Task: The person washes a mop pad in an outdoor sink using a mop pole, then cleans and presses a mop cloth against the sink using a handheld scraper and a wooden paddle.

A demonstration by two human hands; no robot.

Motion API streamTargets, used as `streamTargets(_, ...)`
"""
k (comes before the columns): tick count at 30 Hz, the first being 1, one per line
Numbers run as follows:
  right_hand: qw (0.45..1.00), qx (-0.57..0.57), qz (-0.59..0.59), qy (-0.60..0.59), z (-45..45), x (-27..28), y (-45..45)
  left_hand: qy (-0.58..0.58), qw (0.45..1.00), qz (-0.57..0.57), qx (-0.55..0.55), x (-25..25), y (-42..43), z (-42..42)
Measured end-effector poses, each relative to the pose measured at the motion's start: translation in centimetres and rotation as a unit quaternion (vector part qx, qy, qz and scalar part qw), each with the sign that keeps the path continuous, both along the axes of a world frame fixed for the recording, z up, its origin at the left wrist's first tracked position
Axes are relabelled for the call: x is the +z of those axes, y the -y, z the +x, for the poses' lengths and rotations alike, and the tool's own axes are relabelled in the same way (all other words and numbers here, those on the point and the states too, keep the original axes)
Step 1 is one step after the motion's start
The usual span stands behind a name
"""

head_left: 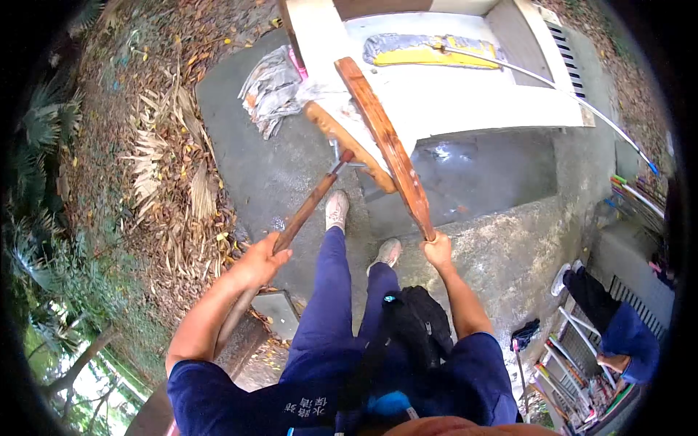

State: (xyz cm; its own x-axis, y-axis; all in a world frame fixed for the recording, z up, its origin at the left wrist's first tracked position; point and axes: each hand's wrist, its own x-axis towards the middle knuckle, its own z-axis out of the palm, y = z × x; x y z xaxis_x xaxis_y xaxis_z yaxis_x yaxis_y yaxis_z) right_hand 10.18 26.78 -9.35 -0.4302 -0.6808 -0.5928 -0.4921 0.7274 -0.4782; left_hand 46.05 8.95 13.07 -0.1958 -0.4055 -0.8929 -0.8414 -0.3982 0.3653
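Observation:
My left hand (262,263) is closed around the wooden handle of a push broom (311,203). The broom's long wooden head (345,144) has a metal brace and is raised in front of me, with pale bristles partly hidden on its far side. In my right hand (438,251) is the near end of a reddish-brown wooden bar (385,138), which looks wet. The bar slants up and away, close beside the broom head; whether the two touch, I cannot tell.
Ahead stands a white basin (465,102) holding a yellow-and-grey flat mop (429,52) with a long pole. Grey rags (270,87) lie to its left. Leaves (185,189) cover the left ground. At right are another person (618,327) and a rack of tools (571,378).

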Motion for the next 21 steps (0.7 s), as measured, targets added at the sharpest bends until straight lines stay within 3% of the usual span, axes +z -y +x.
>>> streamTargets(1,0.995,-0.035,-0.041,0.079,-0.4,3.7,0.7,0.011,0.998,-0.050,-0.047,1.8,-0.6,-0.5)
streamTargets(4,0.992,-0.029,-0.096,0.083,-5.0,10.7,2.7,0.010,0.989,-0.117,-0.092,6.6,-2.9,-0.3)
streamTargets(6,0.985,-0.028,-0.171,0.003,-7.9,18.7,7.0,-0.005,0.991,-0.126,-0.045,8.4,-4.8,0.9)
streamTargets(8,0.949,-0.102,-0.298,-0.007,-8.3,27.9,11.7,-0.001,0.991,-0.131,-0.025,8.3,-6.4,2.7)
streamTargets(10,0.888,-0.151,-0.414,0.135,-8.4,32.7,15.7,0.021,0.992,-0.125,-0.009,7.2,-7.0,3.3)
streamTargets(12,0.756,-0.152,-0.576,0.273,-7.5,33.9,19.9,0.042,0.992,-0.116,0.011,4.5,-6.8,2.9)
streamTargets(14,0.709,-0.155,-0.639,0.256,-5.2,32.2,23.7,0.079,0.992,-0.098,0.012,1.5,-6.6,3.2)
streamTargets(15,0.709,-0.167,-0.638,0.251,-4.0,27.9,23.5,0.046,0.993,-0.105,0.026,-0.3,-6.6,3.5)
streamTargets(17,0.815,-0.196,-0.508,0.198,-2.8,11.5,17.1,0.035,0.996,-0.055,0.061,-3.2,-5.7,4.1)
streamTargets(18,0.916,-0.137,-0.350,0.139,-2.8,5.9,10.2,0.024,0.995,-0.011,0.097,-4.1,-5.5,4.3)
streamTargets(19,0.987,0.002,-0.157,0.035,-2.8,0.5,3.4,0.023,0.995,-0.012,0.099,-4.7,-5.1,4.2)
streamTargets(20,0.987,0.160,-0.007,-0.035,-2.7,-4.8,-3.3,0.045,0.997,-0.026,0.062,-4.7,-4.8,4.1)
streamTargets(21,0.999,0.038,-0.001,-0.003,-1.7,-2.6,-4.9,0.068,0.996,-0.046,0.026,-4.2,-4.2,4.0)
